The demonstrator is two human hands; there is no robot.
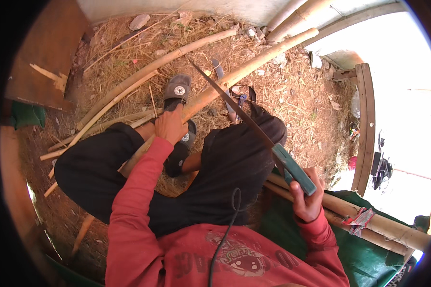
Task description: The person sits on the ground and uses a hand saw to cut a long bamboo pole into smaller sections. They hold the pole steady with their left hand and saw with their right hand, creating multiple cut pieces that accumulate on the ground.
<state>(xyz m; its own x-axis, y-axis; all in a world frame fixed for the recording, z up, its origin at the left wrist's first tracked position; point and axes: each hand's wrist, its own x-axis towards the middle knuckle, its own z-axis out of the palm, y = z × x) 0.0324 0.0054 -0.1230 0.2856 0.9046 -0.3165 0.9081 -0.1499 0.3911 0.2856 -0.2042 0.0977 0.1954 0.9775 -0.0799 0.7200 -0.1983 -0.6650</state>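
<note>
My right hand (pixel 309 197) is closed round the green handle of a handsaw (pixel 251 123). Its long, dark blade slants up and to the left, crossing over a bamboo pole (pixel 246 70); whether the teeth touch the pole I cannot tell. My left hand (pixel 170 125) grips that same pole near my feet, to the left of the blade. The pole runs from between my legs toward the far right. Below it, partly hidden, a narrow grey tool (pixel 217 68) and a small blue object (pixel 242 100) lie on the ground.
More bamboo poles (pixel 153 71) lie to the left on straw-strewn soil. Beside my right arm, bamboo rails (pixel 383 228) are tied together above a green sheet (pixel 364 256). A wooden post (pixel 365 129) stands at the right, a brown board (pixel 43 57) at far left. A cable hangs over my shirt.
</note>
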